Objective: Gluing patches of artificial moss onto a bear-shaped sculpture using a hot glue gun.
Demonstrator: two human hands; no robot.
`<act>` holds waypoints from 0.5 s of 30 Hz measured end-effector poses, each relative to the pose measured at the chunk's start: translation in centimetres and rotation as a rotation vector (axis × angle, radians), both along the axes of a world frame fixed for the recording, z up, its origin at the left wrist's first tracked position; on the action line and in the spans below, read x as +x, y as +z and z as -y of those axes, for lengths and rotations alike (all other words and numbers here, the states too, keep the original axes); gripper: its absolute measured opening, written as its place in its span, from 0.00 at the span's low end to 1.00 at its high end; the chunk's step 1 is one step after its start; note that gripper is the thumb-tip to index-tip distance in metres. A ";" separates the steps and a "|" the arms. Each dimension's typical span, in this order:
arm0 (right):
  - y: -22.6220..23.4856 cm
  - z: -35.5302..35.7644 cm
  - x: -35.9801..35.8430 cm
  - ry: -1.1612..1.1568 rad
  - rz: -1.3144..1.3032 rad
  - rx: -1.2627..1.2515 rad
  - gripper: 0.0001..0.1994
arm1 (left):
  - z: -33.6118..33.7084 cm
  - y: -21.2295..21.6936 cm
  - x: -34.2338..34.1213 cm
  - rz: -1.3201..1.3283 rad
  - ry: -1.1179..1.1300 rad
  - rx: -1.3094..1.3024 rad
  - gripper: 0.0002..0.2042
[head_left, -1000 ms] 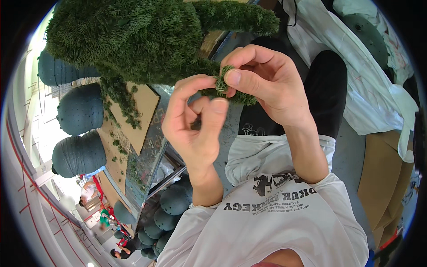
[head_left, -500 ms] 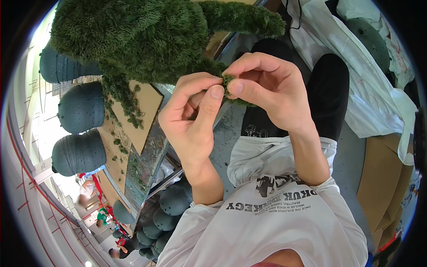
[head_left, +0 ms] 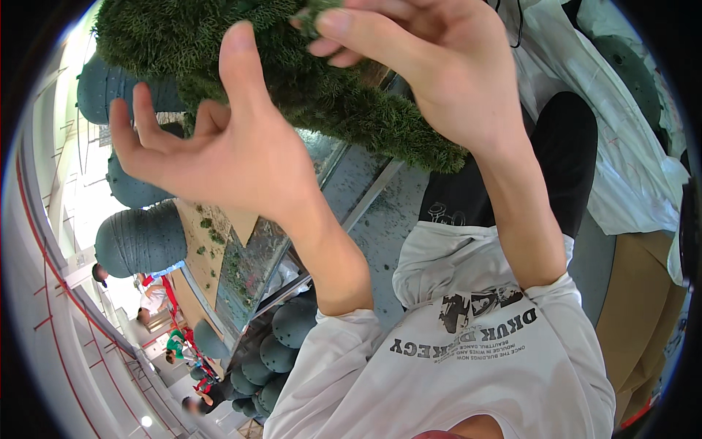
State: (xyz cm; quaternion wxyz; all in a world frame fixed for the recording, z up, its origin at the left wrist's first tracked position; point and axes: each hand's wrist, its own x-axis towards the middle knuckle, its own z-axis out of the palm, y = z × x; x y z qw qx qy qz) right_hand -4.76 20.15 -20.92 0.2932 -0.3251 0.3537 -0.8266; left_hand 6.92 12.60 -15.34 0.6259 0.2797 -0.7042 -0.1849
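Note:
A big mass of artificial green foliage fills the upper part of the head view, and a thick strand of it hangs down to the right over the table edge. My right hand is raised in front of the foliage, thumb and fingers pinching a small green sprig. The picture's top edge cuts off part of that hand. To its left, my left hand is raised, palm turned up, thumb and fingers spread, holding nothing. It hides part of the foliage and the table behind.
Several dark green perforated domes stand along the table's far side, and more domes are piled below. Green bits lie on a brown board. White plastic sheeting and a cardboard box are at my right. People work farther off.
Both hands were together pinching a small green piece. They have parted and moved up; the left has opened and swung left, while the right keeps a sprig. The strand hangs lower.

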 end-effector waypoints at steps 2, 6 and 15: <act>1.4 1.7 0.3 0.105 0.058 -0.200 0.09 | 1.6 0.2 -0.9 0.020 0.029 -0.015 0.47; 1.5 3.6 -0.2 0.035 -0.057 -0.182 0.05 | 3.8 0.2 -1.1 0.132 0.140 -0.050 0.50; 0.1 5.4 0.3 -0.266 -0.211 -0.267 0.06 | 4.4 -0.1 -0.1 0.030 -0.048 -0.091 0.44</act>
